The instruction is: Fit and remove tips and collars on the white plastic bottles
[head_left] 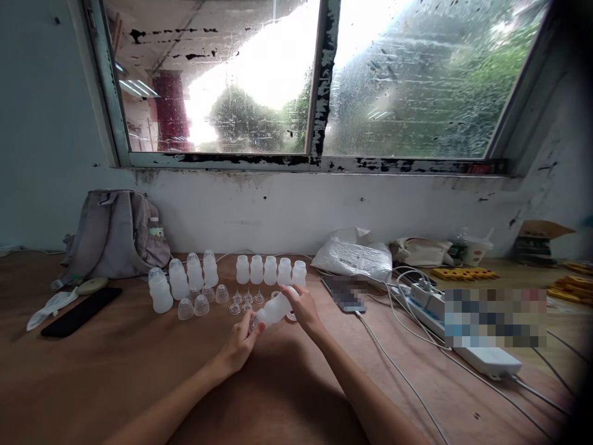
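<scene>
Bottle [276,308], frosted, rounded, bridges left hand [243,341] and right hand [304,308].

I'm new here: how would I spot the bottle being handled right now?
Below the window, find the brown table. Near its middle, the left hand and right hand hold a whitish bottle. It alone is tilted; the other bottles stand upright.

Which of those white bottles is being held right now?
The tilted bottle between the left hand and right hand; the other bottles stand on the table.
</scene>
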The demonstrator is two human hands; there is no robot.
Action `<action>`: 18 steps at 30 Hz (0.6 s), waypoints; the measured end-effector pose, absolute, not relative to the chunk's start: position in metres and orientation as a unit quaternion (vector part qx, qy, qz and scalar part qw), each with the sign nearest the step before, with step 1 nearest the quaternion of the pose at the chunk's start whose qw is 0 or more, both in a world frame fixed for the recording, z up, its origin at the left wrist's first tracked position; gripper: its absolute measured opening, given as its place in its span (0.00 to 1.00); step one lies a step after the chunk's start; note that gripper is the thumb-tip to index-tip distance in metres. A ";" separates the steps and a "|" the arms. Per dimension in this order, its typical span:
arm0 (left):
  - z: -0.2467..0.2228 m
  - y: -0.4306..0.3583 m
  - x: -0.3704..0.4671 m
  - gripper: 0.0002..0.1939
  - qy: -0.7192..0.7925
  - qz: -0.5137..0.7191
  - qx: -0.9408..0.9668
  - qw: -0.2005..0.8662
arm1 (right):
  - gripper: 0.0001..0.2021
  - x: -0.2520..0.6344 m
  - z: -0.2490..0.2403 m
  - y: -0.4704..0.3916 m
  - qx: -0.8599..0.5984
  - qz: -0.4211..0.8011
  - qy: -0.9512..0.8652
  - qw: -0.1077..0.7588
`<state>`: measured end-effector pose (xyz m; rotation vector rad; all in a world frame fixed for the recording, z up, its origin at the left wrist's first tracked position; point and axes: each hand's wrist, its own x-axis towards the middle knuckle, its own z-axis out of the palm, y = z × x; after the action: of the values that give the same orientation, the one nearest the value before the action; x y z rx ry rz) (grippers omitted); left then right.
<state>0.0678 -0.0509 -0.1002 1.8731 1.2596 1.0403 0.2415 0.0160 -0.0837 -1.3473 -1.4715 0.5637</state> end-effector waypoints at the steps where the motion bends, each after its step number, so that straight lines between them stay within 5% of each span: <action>1: -0.099 -0.052 0.070 0.16 0.482 0.397 0.709 0.329 | 0.16 0.242 -0.084 0.017 -0.561 0.237 -0.613 0.503; 10: -0.119 -0.054 0.067 0.26 0.505 0.404 0.575 0.502 | 0.20 0.272 -0.080 0.036 -0.581 0.227 -0.557 0.548; 14: -0.123 -0.053 0.037 0.23 0.572 0.425 0.582 0.392 | 0.22 0.295 -0.077 0.045 -0.620 0.190 -0.506 0.569; 18: -0.118 -0.078 0.031 0.20 0.515 0.488 0.687 0.156 | 0.21 0.277 -0.085 0.039 -0.614 0.156 -0.548 0.546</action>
<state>0.0307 -0.0782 -0.1183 1.9664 1.4753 1.3982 0.2770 0.0387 -0.0846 -1.4559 -1.3005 0.3696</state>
